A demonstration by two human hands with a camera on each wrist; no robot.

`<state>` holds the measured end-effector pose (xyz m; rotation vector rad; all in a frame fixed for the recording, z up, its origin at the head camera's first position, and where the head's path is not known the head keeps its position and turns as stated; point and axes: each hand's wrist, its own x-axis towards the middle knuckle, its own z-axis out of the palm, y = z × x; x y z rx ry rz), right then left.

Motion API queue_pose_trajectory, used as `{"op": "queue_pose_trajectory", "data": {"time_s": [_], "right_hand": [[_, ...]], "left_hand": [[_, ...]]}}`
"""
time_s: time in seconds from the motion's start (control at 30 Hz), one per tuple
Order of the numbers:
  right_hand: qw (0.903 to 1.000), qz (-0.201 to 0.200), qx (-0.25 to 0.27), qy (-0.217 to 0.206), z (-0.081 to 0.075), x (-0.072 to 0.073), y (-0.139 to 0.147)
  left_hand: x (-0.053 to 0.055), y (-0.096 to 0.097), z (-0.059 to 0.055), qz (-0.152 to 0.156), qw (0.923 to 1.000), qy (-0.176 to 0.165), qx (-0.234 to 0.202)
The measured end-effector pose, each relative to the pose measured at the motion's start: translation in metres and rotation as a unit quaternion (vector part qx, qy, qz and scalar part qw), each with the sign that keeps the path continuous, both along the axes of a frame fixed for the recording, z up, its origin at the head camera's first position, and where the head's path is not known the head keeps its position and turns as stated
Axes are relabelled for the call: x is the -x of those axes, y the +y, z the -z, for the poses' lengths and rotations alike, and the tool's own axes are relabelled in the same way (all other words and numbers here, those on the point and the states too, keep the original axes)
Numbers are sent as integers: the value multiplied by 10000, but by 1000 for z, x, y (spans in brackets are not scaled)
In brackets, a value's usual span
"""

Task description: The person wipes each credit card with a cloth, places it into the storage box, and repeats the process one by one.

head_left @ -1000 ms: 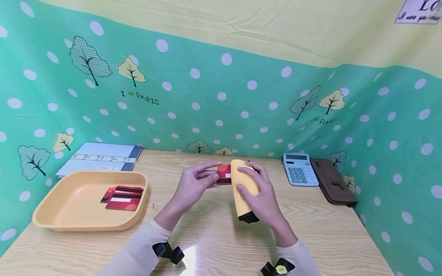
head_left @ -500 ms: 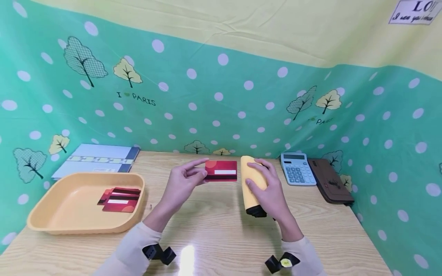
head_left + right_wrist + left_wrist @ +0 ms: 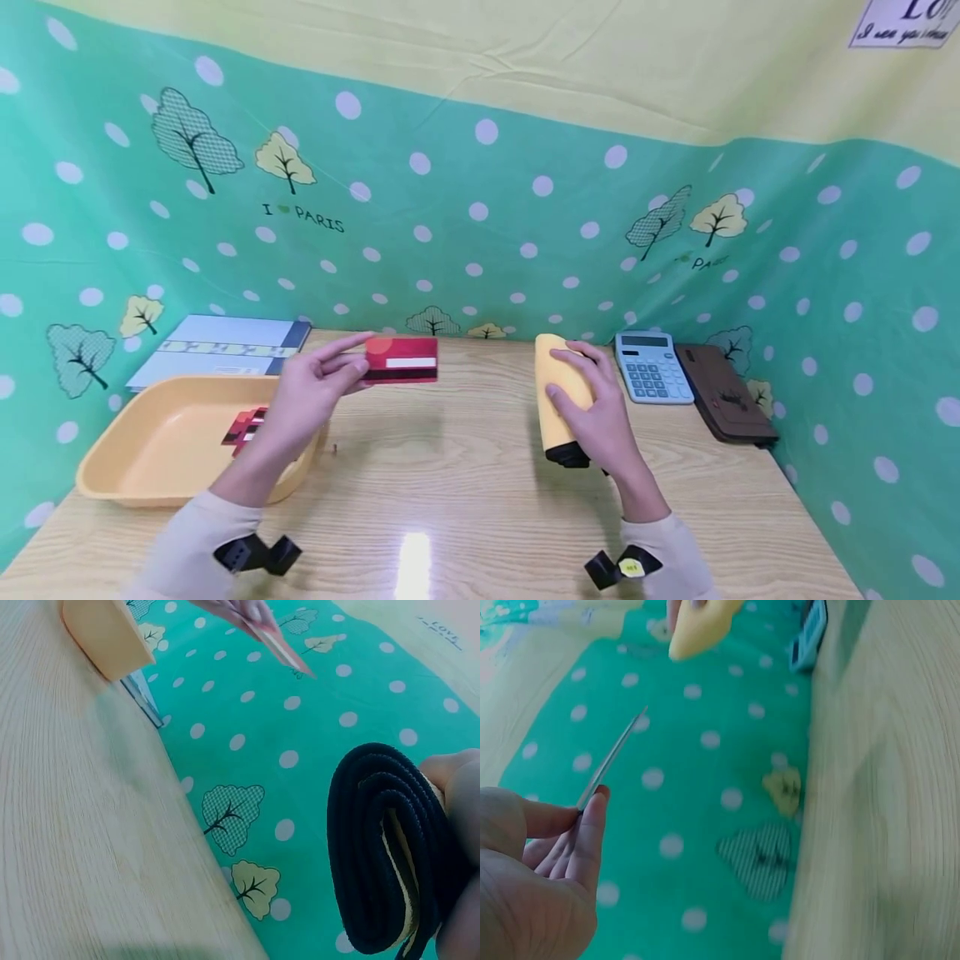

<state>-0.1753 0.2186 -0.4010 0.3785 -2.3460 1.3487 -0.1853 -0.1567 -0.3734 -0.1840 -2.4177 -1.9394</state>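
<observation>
Between thumb and fingers my left hand (image 3: pixel 311 392) pinches a red bank card (image 3: pixel 408 350) by its left end. The card has a white strip and a dark stripe, and it is held up over the table. In the left wrist view the card (image 3: pixel 611 757) shows nearly edge-on. My right hand (image 3: pixel 600 408) grips a rolled-up yellow cloth (image 3: pixel 558 387) with a black end. Seen from the right wrist, the black roll end (image 3: pixel 367 847) shows several wound layers with some yellow inside. A wide gap separates the card from the roll.
A peach plastic tray (image 3: pixel 112 442) stands at the left, partly behind my left forearm, with several red cards (image 3: pixel 243 429) in it. Behind it lies a blue-and-white folder (image 3: pixel 225 337). To the right are a blue calculator (image 3: pixel 654 368) and a brown wallet (image 3: pixel 723 392). A patterned curtain backs the table.
The red card, first partly behind the yellow roll, has come away leftward in my left hand toward the tray. My right hand has shifted slightly right, still gripping the roll.
</observation>
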Motion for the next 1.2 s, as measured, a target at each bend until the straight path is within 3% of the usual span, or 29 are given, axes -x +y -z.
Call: {"op": "queue_pose_trajectory", "data": {"time_s": [0.2,0.4,0.7,0.87,1.0,1.1,1.2], "right_hand": [[10000,3,-34,68,1,1,1],[10000,3,-25,56,1,1,2],[10000,-39,39,51,3,2,3],[9999,-62,57,56,4,2,3],[10000,-48,73,43,5,2,4],[10000,-42,63,32,5,3,4],[10000,-34,53,7,5,3,4]], "left_hand": [[-8,-53,0,-380,9964,93,752],[-13,-96,9,-579,9908,-24,1220],[-16,-144,30,-443,9939,-228,980],[-16,-164,39,-99,9973,-613,394],[-12,-173,45,239,9942,-1039,-117],[-9,-177,50,341,9907,-1309,-119],[-6,-177,54,389,9890,-1410,199]]}}
